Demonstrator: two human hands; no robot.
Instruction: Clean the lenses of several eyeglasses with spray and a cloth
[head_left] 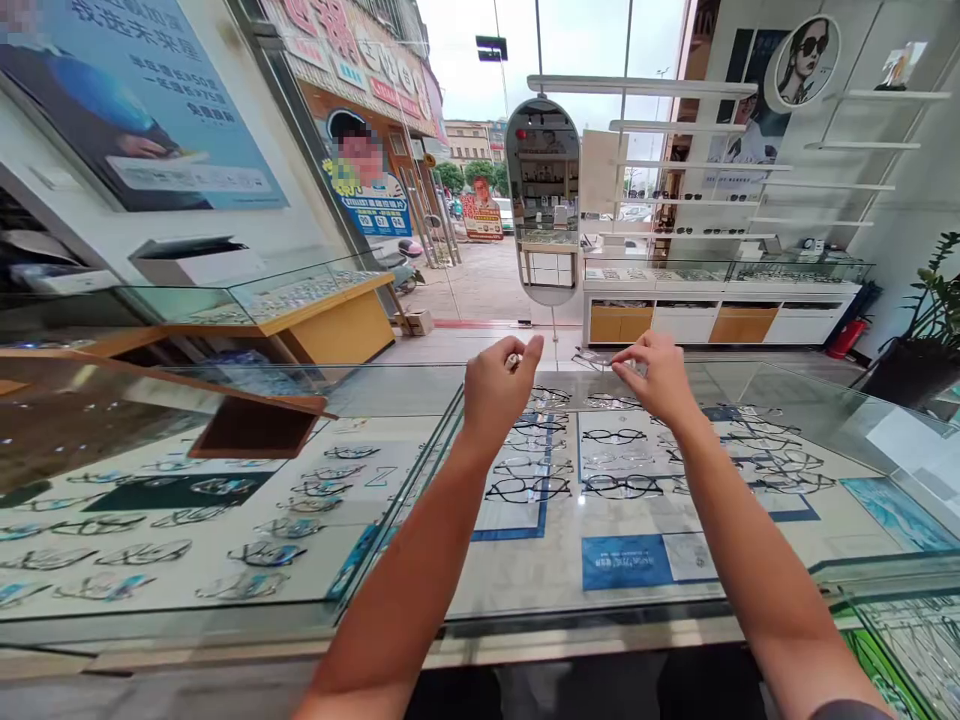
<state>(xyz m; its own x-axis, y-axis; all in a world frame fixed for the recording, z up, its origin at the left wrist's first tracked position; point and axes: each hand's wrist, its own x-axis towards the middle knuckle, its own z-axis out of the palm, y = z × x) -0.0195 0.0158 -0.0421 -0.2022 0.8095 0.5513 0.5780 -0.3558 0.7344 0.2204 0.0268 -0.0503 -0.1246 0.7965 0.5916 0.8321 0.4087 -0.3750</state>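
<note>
Both my hands are raised over the far part of a glass display case. My left hand [501,392] is closed, thumb up, with a small whitish bit showing between its fingers; what it is I cannot make out. Thumb and fingertips of my right hand [658,382] pinch one end of a thin-framed pair of glasses [592,358], which extends left towards my left hand. Below them, inside the case, dark-rimmed eyeglasses [622,487] lie in rows, some over blue-edged white sheets.
The glass case [517,615] spans the front. More eyeglasses [266,553] fill its left section. A blue-and-white card [626,563] lies inside. Beyond stand an oval mirror [544,200], a white cabinet [690,318] and a potted plant [911,365]. A wooden-sided counter [322,320] is at left.
</note>
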